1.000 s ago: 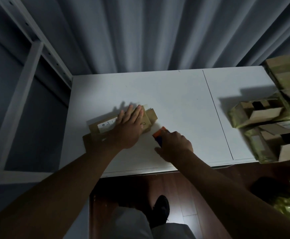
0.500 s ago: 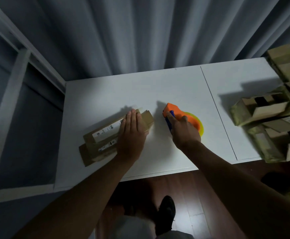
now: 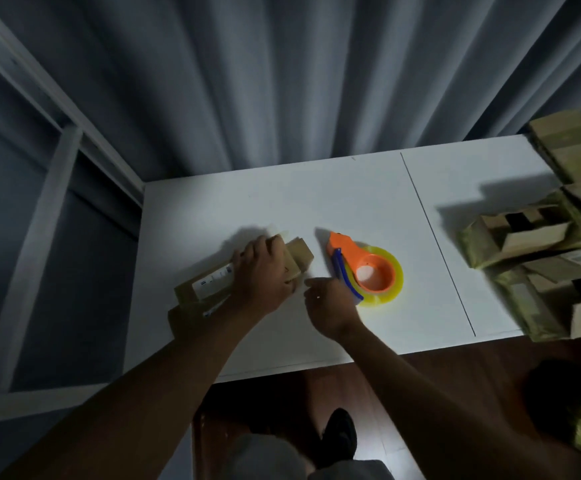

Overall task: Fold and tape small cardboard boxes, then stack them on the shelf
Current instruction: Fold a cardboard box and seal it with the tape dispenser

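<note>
One small cardboard box (image 3: 213,282) lies flattened on the white table (image 3: 316,202), left of centre, angled with a white label facing up and a short end flap (image 3: 301,252) sticking out toward the right. Your left hand (image 3: 263,273) rests on top of it, fingers curled over the far edge and holding it down. Just right of the box sits one tape dispenser (image 3: 365,268), orange with a blue handle and a yellowish clear roll, lying flat on the table. Your right hand (image 3: 334,301) hovers at its near end, fingers loosely bent with the index finger pointing toward the box; it overlaps the blue handle in view, but you cannot tell whether it touches it, and it grips nothing. At the right edge of the table a pile of cardboard boxes (image 3: 541,244) stands well apart from your work, too jumbled to count. A white shelf frame (image 3: 53,188) stands to the left, beside the table, and a grey curtain (image 3: 316,74) hangs behind.
</note>
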